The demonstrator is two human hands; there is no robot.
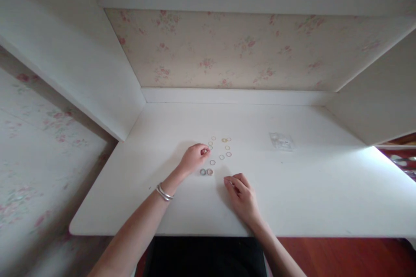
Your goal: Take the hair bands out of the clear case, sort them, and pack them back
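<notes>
Several thin rings lie scattered on the white desk. My left hand (194, 158) reaches in from the left with its fingers pinched, the tips right beside a thin greenish ring (210, 147); whether they grip anything is too small to tell. Closer to me sit a grey-green ring stack (203, 172) and a pinkish ring stack (210, 172), side by side. A dark ring (212, 162) lies just beyond them. Farther back is a thicker gold ring (224, 140). My right hand (242, 194) rests on the desk to the right, fingers curled, thumb and forefinger together; their contents are hidden.
A clear plastic bag (282, 142) lies on the desk (312, 190) to the right of the rings. White panels stand at both sides, with a flowered back wall (227, 49) behind. The desk's front edge runs just below my right wrist.
</notes>
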